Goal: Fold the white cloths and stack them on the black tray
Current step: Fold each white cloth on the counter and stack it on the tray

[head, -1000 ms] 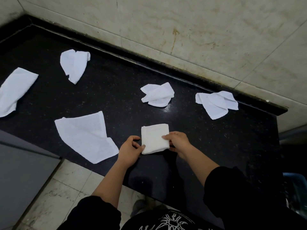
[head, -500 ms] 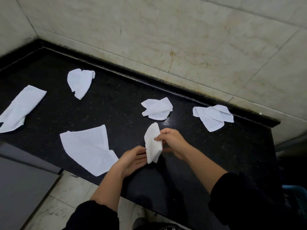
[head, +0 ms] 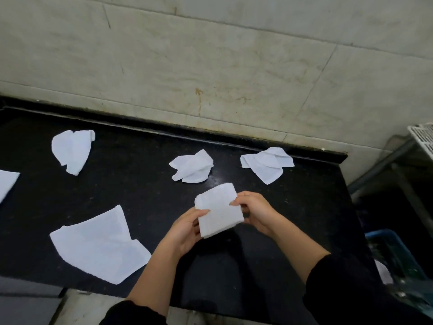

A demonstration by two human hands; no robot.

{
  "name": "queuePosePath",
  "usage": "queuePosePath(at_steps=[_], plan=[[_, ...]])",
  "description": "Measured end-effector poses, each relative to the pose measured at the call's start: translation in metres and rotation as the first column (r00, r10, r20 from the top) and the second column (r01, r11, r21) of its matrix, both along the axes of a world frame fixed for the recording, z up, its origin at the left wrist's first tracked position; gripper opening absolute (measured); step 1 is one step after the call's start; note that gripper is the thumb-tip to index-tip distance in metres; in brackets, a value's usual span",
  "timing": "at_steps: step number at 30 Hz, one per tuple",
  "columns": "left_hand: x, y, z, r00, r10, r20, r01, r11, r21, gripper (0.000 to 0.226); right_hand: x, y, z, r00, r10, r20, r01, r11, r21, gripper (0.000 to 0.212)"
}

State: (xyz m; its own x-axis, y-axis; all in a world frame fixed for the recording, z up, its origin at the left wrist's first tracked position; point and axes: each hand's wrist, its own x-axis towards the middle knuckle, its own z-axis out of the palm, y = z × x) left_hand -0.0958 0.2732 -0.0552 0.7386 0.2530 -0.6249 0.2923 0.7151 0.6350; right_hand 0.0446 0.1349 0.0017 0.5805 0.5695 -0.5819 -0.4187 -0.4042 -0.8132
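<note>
both hands (head: 185, 228) (head: 254, 211) hold a folded white cloth (head: 219, 209) above the counter (head: 140, 184).

Folded cloth (head: 219, 211): white, soft terry-like weave, matt. Countertop (head: 140, 184): black speckled stone, polished, slight gloss. Wall tiles (head: 210, 55): beige, marbled, stained, dull sheen. Crate (head: 396, 254): blue plastic. Rack (head: 421, 134): white plastic grid.
</note>
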Motion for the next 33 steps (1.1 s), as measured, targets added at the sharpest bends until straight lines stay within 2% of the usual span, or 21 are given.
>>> queuePosePath(at_steps=[8, 11, 14, 20, 26, 33], plan=[[0.056, -0.028, 0.039, 0.968, -0.241, 0.072, 0.231, 0.964, 0.129, 0.038, 0.029, -0.070, 0.017, 0.989, -0.148, -0.019, 0.149, 0.987, 0.058, 0.004], [0.084, -0.045, 0.063, 0.934, -0.344, 0.096, 0.322, 0.927, 0.192, 0.040, 0.052, -0.097, 0.035, 0.979, -0.203, 0.028, 0.199, 0.975, 0.097, 0.022], [0.114, -0.068, 0.089, 0.887, -0.446, 0.121, 0.405, 0.876, 0.263, 0.043, 0.077, -0.130, 0.059, 0.965, -0.247, 0.091, 0.236, 0.965, 0.119, 0.024], [0.178, -0.133, 0.153, 0.842, -0.517, 0.156, 0.440, 0.824, 0.357, 0.035, 0.131, -0.208, 0.122, 0.945, -0.258, 0.203, 0.229, 0.961, 0.155, 0.028], [0.238, -0.216, 0.204, 0.793, -0.577, 0.196, 0.477, 0.788, 0.390, 0.027, 0.177, -0.302, 0.174, 0.907, -0.300, 0.295, 0.238, 0.944, 0.227, 0.015], [0.303, -0.335, 0.227, 0.764, -0.621, 0.175, 0.504, 0.744, 0.439, 0.016, 0.230, -0.418, 0.199, 0.841, -0.372, 0.393, 0.353, 0.928, 0.123, 0.010]])
